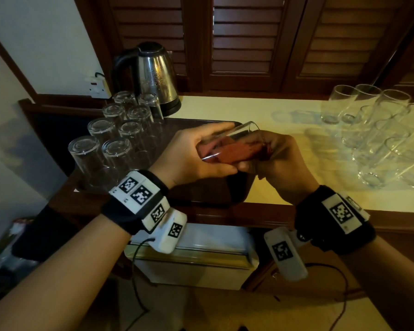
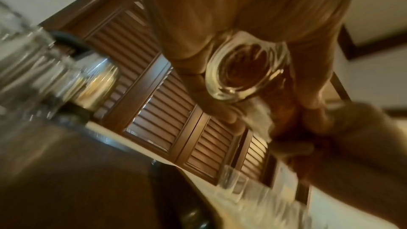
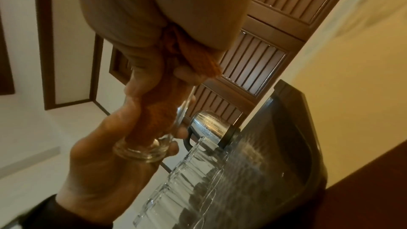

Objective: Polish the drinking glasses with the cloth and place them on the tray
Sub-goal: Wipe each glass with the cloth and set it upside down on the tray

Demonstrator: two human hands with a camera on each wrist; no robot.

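A clear drinking glass (image 1: 227, 139) lies on its side in the air above the dark tray (image 1: 177, 126). My left hand (image 1: 196, 154) grips it round the base end. A red-brown cloth (image 1: 237, 151) is stuffed inside it. My right hand (image 1: 280, 158) grips the bunched cloth at the glass's mouth. The left wrist view looks at the thick glass base (image 2: 246, 72) with the cloth behind it. In the right wrist view the cloth (image 3: 158, 111) runs from my right fist into the glass (image 3: 143, 151). Several glasses (image 1: 115, 130) stand upside down on the tray's left part.
Several more glasses (image 1: 380, 132) stand crowded on the cream counter at the right. A steel kettle (image 1: 155, 77) stands behind the tray by a wall socket. Dark louvred shutters close off the back. The counter's wooden front edge (image 1: 261, 211) runs below my hands.
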